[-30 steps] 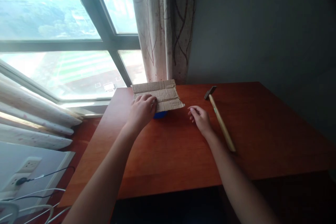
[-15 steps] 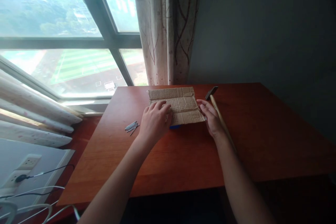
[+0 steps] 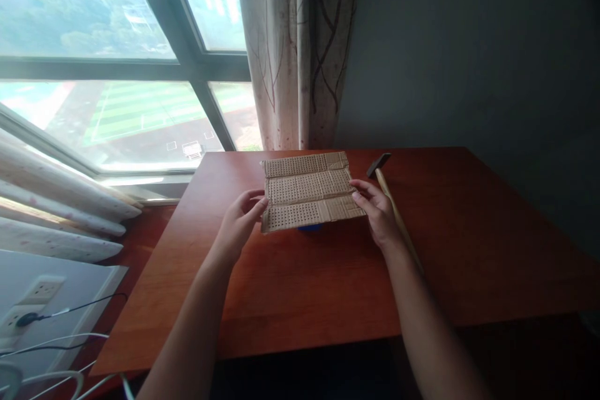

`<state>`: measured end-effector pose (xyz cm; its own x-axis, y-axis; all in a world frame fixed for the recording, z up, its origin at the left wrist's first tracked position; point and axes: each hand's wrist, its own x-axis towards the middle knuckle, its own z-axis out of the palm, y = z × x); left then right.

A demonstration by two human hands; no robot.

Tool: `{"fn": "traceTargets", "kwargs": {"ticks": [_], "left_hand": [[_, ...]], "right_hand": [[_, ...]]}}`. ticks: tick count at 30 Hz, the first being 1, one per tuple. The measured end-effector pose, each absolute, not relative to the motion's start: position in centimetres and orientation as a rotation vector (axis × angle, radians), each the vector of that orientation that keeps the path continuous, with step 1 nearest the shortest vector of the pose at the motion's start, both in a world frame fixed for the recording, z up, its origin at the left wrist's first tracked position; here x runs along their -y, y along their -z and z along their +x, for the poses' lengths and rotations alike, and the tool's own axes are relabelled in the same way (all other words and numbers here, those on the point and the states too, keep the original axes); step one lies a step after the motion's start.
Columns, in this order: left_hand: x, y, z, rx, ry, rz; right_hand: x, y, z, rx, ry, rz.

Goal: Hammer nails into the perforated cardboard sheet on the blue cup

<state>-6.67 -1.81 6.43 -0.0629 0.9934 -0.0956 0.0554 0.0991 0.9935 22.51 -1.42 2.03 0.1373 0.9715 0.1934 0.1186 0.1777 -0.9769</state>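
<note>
So I've got both hands on a flat, roughly rectangular sheet of brown cardboard [image 3: 307,190] right around the middle of the frame. It's got two creases running across it and rows of little punched holes over most of it, with a plainer strip toward the right. My left hand [image 3: 241,220] has its left edge between thumb and fingers, and my right hand [image 3: 379,215] is pinching the right edge the same way, thumb toward me.

Under the near edge there's a bit of some bright blue object [image 3: 309,227] poking out, but the cardboard hides the rest, so can't tell what it is or whether the two touch.

Just right of my right hand is a hammer with a dark metal head and pale wooden handle [image 3: 379,164], lying on the reddish-brown wooden table [image 3: 478,231], head pointing away from me. Upper left is a big grey-framed window [image 3: 150,115] looking down on a striped green field, with a cream branch-patterned curtain [image 3: 285,44] at top centre.
</note>
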Motion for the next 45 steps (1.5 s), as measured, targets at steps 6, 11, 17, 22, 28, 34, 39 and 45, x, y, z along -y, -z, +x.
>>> {"fn": "traceTargets", "kwargs": {"ticks": [6,11,17,22,28,34,39,45], "left_hand": [[1.1,-7.3,-5.6,-1.250,-1.197,1.180],[-0.4,-6.7,-5.4,-1.238,-1.210,1.210],[-0.9,-5.8,-5.1,-1.240,-1.212,1.190],[-0.7,-5.5,-4.8,-1.236,-1.207,1.165],[-0.8,-4.8,-4.8,-1.228,-1.203,1.169],[-0.6,-4.7,-4.7,-1.224,-1.199,1.150],[-0.4,-4.8,-4.7,-1.211,-1.196,1.112],[-0.1,-5.5,-5.3,-1.339,-1.251,1.199]], "right_hand": [[1.3,-2.0,22.7,1.227,-0.871,-1.207],[1.2,-2.0,22.7,1.239,-0.854,-1.235],[1.1,-2.1,22.7,1.198,-0.859,-1.240],[1.2,-2.0,22.8,1.155,-0.836,-1.198],[1.4,-2.2,23.2,1.172,-0.827,-1.216],[1.6,-2.4,23.4,1.264,-0.751,-1.314],[2.2,-3.7,23.5,1.350,-0.348,-1.309],[3.2,-7.0,21.5,1.741,-0.070,-1.244]]}}
